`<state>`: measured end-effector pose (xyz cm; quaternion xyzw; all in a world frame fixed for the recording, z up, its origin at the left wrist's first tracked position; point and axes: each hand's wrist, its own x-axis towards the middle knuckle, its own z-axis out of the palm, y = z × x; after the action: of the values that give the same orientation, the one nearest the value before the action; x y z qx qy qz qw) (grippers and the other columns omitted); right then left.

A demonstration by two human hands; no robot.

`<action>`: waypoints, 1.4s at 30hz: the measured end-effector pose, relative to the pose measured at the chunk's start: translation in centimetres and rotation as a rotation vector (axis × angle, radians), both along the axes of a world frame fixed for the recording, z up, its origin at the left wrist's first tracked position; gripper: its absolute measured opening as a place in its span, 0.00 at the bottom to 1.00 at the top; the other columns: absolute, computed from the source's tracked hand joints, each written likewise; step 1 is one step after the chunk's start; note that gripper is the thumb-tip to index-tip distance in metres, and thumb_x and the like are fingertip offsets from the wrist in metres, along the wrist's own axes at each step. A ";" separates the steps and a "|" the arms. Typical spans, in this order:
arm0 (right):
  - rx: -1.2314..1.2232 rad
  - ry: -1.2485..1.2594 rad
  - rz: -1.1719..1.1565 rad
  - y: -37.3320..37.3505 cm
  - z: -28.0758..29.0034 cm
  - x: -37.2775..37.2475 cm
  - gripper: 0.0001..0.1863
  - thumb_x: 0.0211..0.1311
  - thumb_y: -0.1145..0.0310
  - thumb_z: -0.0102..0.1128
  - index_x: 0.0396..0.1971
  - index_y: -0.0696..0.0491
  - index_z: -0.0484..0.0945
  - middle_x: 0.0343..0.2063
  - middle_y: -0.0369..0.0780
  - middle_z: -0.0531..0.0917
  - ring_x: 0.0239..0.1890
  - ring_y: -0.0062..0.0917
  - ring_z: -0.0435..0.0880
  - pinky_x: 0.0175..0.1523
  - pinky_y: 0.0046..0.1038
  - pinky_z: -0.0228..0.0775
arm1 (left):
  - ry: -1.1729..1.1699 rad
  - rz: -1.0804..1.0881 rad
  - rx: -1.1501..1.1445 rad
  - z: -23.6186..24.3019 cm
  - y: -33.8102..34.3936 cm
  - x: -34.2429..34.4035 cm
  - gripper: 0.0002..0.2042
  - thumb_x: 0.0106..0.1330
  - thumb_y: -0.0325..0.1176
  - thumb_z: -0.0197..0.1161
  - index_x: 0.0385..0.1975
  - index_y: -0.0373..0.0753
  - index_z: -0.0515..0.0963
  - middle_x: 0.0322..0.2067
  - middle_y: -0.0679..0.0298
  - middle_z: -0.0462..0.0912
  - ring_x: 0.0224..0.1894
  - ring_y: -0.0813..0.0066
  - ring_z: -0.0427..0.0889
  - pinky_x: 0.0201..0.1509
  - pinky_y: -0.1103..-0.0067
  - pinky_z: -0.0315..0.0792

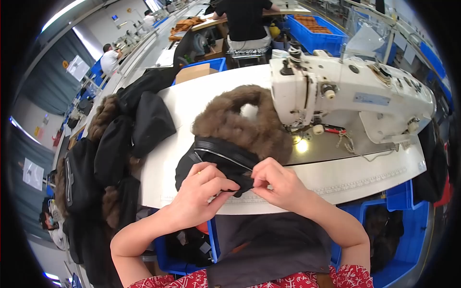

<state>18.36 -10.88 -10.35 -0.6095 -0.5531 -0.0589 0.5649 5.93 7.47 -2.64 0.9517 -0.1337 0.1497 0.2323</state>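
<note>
A piece of black fabric (218,165) with a metal zipper (223,154) lies at the front of the white sewing table, joined to or touching a ring of brown fur (230,113). My left hand (204,189) pinches the fabric's near edge with thumb and forefinger. Close on its right, my right hand (278,185) is closed on the same edge, its fingertips pressed together. Behind my right hand stands the white sewing machine (345,96); the fur reaches its needle area, where a small lamp lights the plate. How fabric and fur are joined is hidden.
Black garments (113,149) with brown fur trim are heaped left of the table (331,180). Red-handled snips (334,129) and loose thread lie under the machine arm. Blue bins (403,240) stand below, near my lap. Another person (242,19) sits ahead, beside a blue crate (317,36).
</note>
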 end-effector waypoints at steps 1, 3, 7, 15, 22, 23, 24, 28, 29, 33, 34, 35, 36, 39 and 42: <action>-0.006 -0.008 -0.005 0.0 0.1 -0.1 0.14 0.46 0.80 0.68 0.27 0.54 0.70 0.30 0.36 0.75 0.24 0.24 0.79 0.26 0.24 0.74 | -0.032 -0.036 -0.003 -0.4 0.4 -0.1 0.11 0.51 0.22 0.70 0.34 0.42 0.82 0.31 0.67 0.76 0.38 0.66 0.77 0.53 0.70 0.68; -0.020 -0.090 -0.026 -0.2 0.4 0.0 0.14 0.46 0.79 0.69 0.26 0.54 0.70 0.30 0.36 0.76 0.24 0.24 0.79 0.26 0.24 0.74 | -0.083 -0.090 0.032 -1.0 0.8 -0.1 0.11 0.50 0.26 0.72 0.34 0.42 0.82 0.30 0.67 0.74 0.38 0.67 0.76 0.54 0.69 0.69; 0.007 -0.246 -0.106 -0.5 0.3 0.1 0.12 0.47 0.77 0.70 0.28 0.54 0.74 0.31 0.35 0.77 0.24 0.22 0.80 0.24 0.22 0.74 | -0.172 -0.106 0.205 -0.5 0.4 -0.1 0.10 0.50 0.27 0.73 0.32 0.41 0.83 0.33 0.68 0.76 0.39 0.69 0.76 0.57 0.67 0.69; 0.020 -0.377 -0.161 -0.3 0.5 0.3 0.12 0.45 0.77 0.67 0.33 0.52 0.80 0.33 0.34 0.79 0.27 0.21 0.81 0.26 0.22 0.76 | -0.198 -0.131 0.302 1.1 0.4 1.0 0.09 0.50 0.30 0.73 0.32 0.38 0.84 0.46 0.68 0.83 0.45 0.72 0.77 0.60 0.66 0.66; 0.085 -0.465 -0.051 -0.6 1.4 1.0 0.11 0.43 0.76 0.72 0.28 0.53 0.80 0.34 0.35 0.82 0.30 0.25 0.82 0.30 0.23 0.75 | -0.157 -0.207 0.136 0.7 1.4 1.3 0.09 0.47 0.26 0.73 0.29 0.43 0.85 0.37 0.70 0.84 0.38 0.71 0.77 0.55 0.66 0.67; 0.055 -0.420 -0.053 -0.5 1.3 0.9 0.10 0.44 0.74 0.72 0.27 0.52 0.79 0.30 0.33 0.81 0.29 0.24 0.80 0.29 0.23 0.74 | -0.193 -0.218 0.114 0.3 1.3 0.9 0.08 0.49 0.26 0.72 0.30 0.43 0.85 0.36 0.70 0.83 0.38 0.71 0.77 0.51 0.69 0.69; 0.062 -0.439 -0.067 -0.4 1.7 1.1 0.10 0.44 0.74 0.72 0.27 0.52 0.79 0.30 0.33 0.81 0.29 0.24 0.80 0.29 0.23 0.74 | -0.227 -0.229 0.091 -0.1 1.4 0.7 0.08 0.51 0.26 0.72 0.31 0.42 0.84 0.34 0.70 0.82 0.37 0.72 0.77 0.47 0.72 0.71; -0.089 -0.373 -0.080 0.2 2.4 0.8 0.10 0.48 0.68 0.72 0.26 0.50 0.77 0.25 0.31 0.77 0.27 0.23 0.77 0.26 0.24 0.69 | -0.205 -0.183 -0.069 -0.7 1.1 0.0 0.10 0.52 0.23 0.71 0.34 0.42 0.84 0.31 0.69 0.79 0.33 0.72 0.76 0.38 0.78 0.73; -0.128 -0.309 -0.009 0.0 2.8 1.0 0.10 0.49 0.68 0.72 0.26 0.50 0.77 0.25 0.32 0.77 0.28 0.24 0.77 0.26 0.25 0.69 | 0.016 -0.069 -0.185 0.3 0.7 -0.2 0.11 0.52 0.23 0.71 0.35 0.42 0.84 0.29 0.68 0.79 0.32 0.71 0.75 0.35 0.79 0.72; -0.264 -0.134 0.237 0.0 3.7 1.5 0.12 0.55 0.63 0.70 0.26 0.51 0.74 0.27 0.34 0.76 0.27 0.26 0.79 0.28 0.28 0.71 | 0.238 -0.033 -0.217 1.7 0.7 0.1 0.13 0.51 0.22 0.67 0.38 0.40 0.83 0.28 0.64 0.76 0.31 0.67 0.74 0.36 0.76 0.72; -0.345 -0.054 0.326 0.1 3.9 1.4 0.13 0.56 0.61 0.69 0.27 0.52 0.73 0.28 0.35 0.75 0.28 0.28 0.81 0.29 0.31 0.72 | 0.193 -0.125 -0.114 1.7 0.9 0.1 0.14 0.50 0.22 0.66 0.38 0.40 0.83 0.29 0.63 0.75 0.32 0.67 0.75 0.37 0.75 0.72; -0.374 -0.026 0.356 0.3 4.1 1.7 0.13 0.57 0.61 0.69 0.28 0.52 0.74 0.28 0.36 0.76 0.28 0.29 0.81 0.30 0.30 0.73 | 0.228 -0.116 -0.144 1.8 0.9 0.1 0.14 0.50 0.21 0.65 0.38 0.40 0.83 0.30 0.62 0.75 0.33 0.65 0.76 0.38 0.74 0.72; -0.404 0.005 0.386 0.6 4.3 2.1 0.13 0.57 0.61 0.68 0.28 0.52 0.74 0.29 0.37 0.76 0.27 0.30 0.82 0.31 0.30 0.73 | 0.229 -0.112 -0.155 2.0 1.1 0.3 0.14 0.50 0.21 0.64 0.38 0.40 0.84 0.30 0.62 0.75 0.35 0.64 0.76 0.39 0.74 0.72; -0.454 0.018 0.401 0.7 5.1 2.5 0.12 0.57 0.62 0.68 0.36 0.50 0.78 0.33 0.36 0.78 0.27 0.26 0.82 0.32 0.29 0.73 | 0.242 -0.049 -0.251 1.4 2.1 0.1 0.13 0.51 0.21 0.63 0.37 0.39 0.84 0.31 0.61 0.75 0.37 0.66 0.77 0.40 0.75 0.72; -0.528 0.057 0.418 0.5 5.5 2.7 0.11 0.59 0.63 0.67 0.40 0.48 0.80 0.35 0.35 0.78 0.26 0.24 0.82 0.32 0.27 0.73 | 0.259 -0.052 -0.293 1.8 2.7 0.2 0.13 0.52 0.22 0.64 0.38 0.38 0.84 0.30 0.61 0.76 0.36 0.67 0.77 0.39 0.76 0.72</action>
<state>21.09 -10.43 -4.87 -0.6096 -0.6462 0.2208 0.4026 6.11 10.14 -0.81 0.9153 -0.1039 0.0377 0.3874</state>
